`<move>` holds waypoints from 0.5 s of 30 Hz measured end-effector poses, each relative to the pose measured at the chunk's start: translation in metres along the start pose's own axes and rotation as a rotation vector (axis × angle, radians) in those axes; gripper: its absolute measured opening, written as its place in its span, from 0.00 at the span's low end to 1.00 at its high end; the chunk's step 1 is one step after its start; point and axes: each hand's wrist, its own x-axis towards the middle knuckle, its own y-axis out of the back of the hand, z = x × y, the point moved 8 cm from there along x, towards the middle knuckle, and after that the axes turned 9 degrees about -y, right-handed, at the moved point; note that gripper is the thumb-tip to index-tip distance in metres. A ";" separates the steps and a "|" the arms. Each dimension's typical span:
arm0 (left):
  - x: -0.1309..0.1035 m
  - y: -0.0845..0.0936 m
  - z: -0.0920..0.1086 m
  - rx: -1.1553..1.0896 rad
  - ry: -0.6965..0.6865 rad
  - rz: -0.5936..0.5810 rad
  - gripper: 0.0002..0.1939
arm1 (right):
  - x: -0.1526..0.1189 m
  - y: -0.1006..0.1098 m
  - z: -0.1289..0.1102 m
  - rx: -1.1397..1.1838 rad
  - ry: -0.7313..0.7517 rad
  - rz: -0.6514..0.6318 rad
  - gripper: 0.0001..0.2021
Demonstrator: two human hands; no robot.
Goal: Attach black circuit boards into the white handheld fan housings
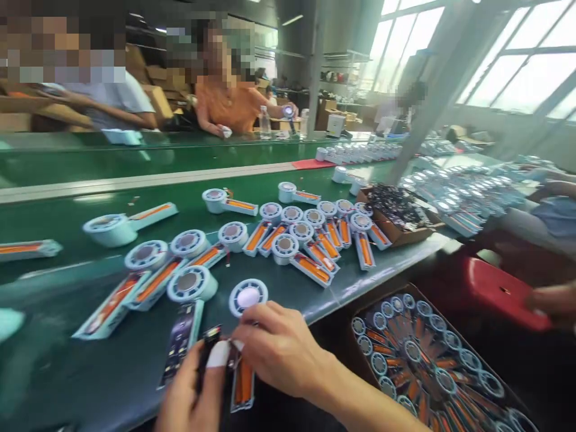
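My left hand [195,384], with a white cover on one fingertip, holds a small dark circuit board [210,342] upright. My right hand [279,348] pinches at something by the board, too small to make out, over a light blue fan-shaped unit [248,296] whose handle shows an orange strip [243,384]. Just left lies another unit [191,284], its handle covered by a dark board [179,342]. Several similar units with orange strips [148,255] lie behind my hands.
A carton of dark boards [398,207] stands on the green bench [270,171]. Below right, a box [360,384] holds many units beside a red stool [499,288]. People sit across the bench; a person's hand [553,300] is at the right.
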 end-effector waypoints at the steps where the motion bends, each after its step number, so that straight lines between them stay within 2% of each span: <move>1: -0.003 -0.002 0.002 -0.051 0.035 -0.035 0.25 | 0.001 0.001 -0.001 0.044 0.000 0.015 0.09; 3: -0.008 0.002 0.010 -0.125 0.083 0.026 0.25 | 0.003 0.000 -0.003 0.106 -0.006 0.030 0.10; 6: -0.012 -0.004 0.022 -0.243 0.085 -0.020 0.20 | 0.006 -0.002 -0.004 0.134 -0.020 0.028 0.11; 9: -0.015 -0.001 0.027 -0.244 0.060 -0.016 0.18 | 0.006 -0.004 -0.009 0.111 0.001 0.030 0.10; 12: -0.017 0.004 0.033 -0.148 -0.037 0.006 0.16 | 0.004 -0.004 -0.016 0.022 0.041 0.051 0.11; 15: -0.021 0.007 0.042 0.013 -0.202 0.081 0.14 | 0.003 -0.006 -0.022 -0.087 0.075 0.045 0.13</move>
